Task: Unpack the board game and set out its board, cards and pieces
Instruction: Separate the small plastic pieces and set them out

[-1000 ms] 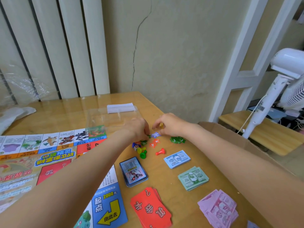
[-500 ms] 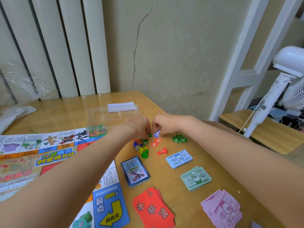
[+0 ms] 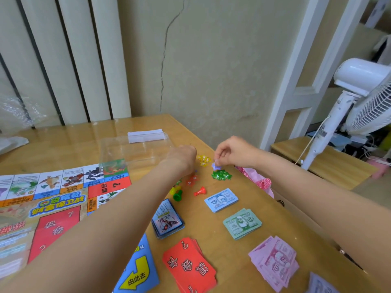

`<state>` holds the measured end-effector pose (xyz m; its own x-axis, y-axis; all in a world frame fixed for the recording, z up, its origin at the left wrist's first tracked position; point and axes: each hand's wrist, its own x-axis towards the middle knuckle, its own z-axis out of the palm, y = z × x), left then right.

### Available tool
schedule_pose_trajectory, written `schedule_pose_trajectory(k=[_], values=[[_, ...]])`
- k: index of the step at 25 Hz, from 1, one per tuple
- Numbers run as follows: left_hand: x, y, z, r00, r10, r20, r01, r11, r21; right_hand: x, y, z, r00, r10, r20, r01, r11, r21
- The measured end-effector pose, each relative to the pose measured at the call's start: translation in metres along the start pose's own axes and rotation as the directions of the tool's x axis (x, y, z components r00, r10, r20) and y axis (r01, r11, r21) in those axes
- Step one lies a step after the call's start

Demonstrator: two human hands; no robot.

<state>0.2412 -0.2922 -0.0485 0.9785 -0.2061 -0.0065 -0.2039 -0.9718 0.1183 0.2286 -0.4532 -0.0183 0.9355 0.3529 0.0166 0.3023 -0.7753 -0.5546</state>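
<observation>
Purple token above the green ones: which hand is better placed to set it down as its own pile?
The right hand. It already pinches the purple token just above bare table beside the green tokens. The left hand is over by the red tokens.

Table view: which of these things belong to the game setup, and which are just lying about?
Game setup: board; purple token pinched by right hand; left hand; green tokens; red pawn; blue notes; red cards.

Lying about: fan; clear plastic tray; bubble wrap.
</observation>
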Motion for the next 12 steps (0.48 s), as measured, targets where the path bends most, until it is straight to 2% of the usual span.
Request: schedule_pose_trajectory(k=[3,6,9,10,11,12], values=[[-0.0001,0.0027,-0.0014,0.998,-0.022,0.052,0.023,1.000,-0.020,-0.0076,0.0014,0.0006,0.997,0.076,0.007,-0.075,0.956,0.285],[-0.0036,0.0020,-0.0037,0.998,-0.010,0.065,0.010,1.000,0.004,-0.0104,0.0023,-0.0007,0.994,0.109,0.025,-0.111,0.935,0.337],[-0.0071,0.0049,-0.0031,1.000,0.020,-0.009,-0.021,0.999,-0.046,-0.0075,0.0029,0.0001,0.991,0.125,0.041,-0.132,0.924,0.359],[-0.0088,0.0059,-0.0047,0.998,0.037,-0.048,-0.043,0.990,-0.135,-0.0057,0.0025,0.0013,0.992,0.127,0.028,-0.128,0.920,0.371],[-0.0084,0.0059,-0.0063,0.997,0.039,-0.065,-0.058,0.949,-0.311,-0.0040,0.0021,0.0028,0.991,0.131,0.002,-0.122,0.915,0.385],[-0.0083,0.0060,-0.0088,0.999,0.021,-0.044,-0.042,0.833,-0.552,-0.0029,0.0010,0.0043,0.991,0.134,-0.030,-0.111,0.910,0.400]])
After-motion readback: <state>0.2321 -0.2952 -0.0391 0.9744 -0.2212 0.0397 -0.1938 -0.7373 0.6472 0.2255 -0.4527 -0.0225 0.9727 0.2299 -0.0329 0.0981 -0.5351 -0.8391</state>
